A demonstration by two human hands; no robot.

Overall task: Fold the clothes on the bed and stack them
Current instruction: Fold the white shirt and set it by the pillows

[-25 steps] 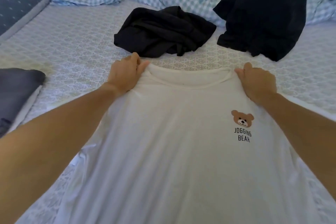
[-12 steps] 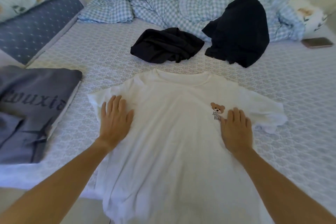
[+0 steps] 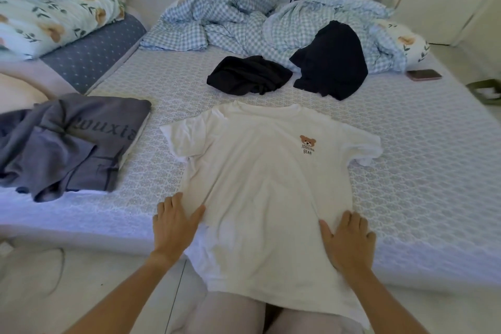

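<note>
Four loose garments lie on the bed (image 3: 423,160): one grey, one white and two dark. Far to the left of the left hand (image 3: 173,222), the grey garment (image 3: 67,141) lies partly folded near the bed's edge, with lettering across it. Beyond it, farther left and up, two pillows are stacked, a floral pillow (image 3: 51,13) on a dotted grey pillow (image 3: 92,54).

The left hand lies flat, fingers straight and spread, pressing on the left side of the white T-shirt (image 3: 260,179); it holds nothing. Between the two hands the one white T-shirt is spread front up on the bed, collar away from the person, both short sleeves out to the sides, and its hem hanging over the bed's near edge onto the person's lap. One bear print (image 3: 307,144) with the words JOGGING BEAR sits on the chest, up from the right hand (image 3: 348,241).

The right hand also lies flat with straight fingers on the shirt's right side, gripping nothing.

Beyond the shirt's collar, well away from both hands, is a crumpled black garment (image 3: 249,74), and just to its right a dark navy garment (image 3: 333,59) rests partly on a rumpled blue checked duvet (image 3: 225,22). Far up and right of the right hand, one phone (image 3: 424,74) lies on the bed near a second floral pillow (image 3: 409,43).
</note>
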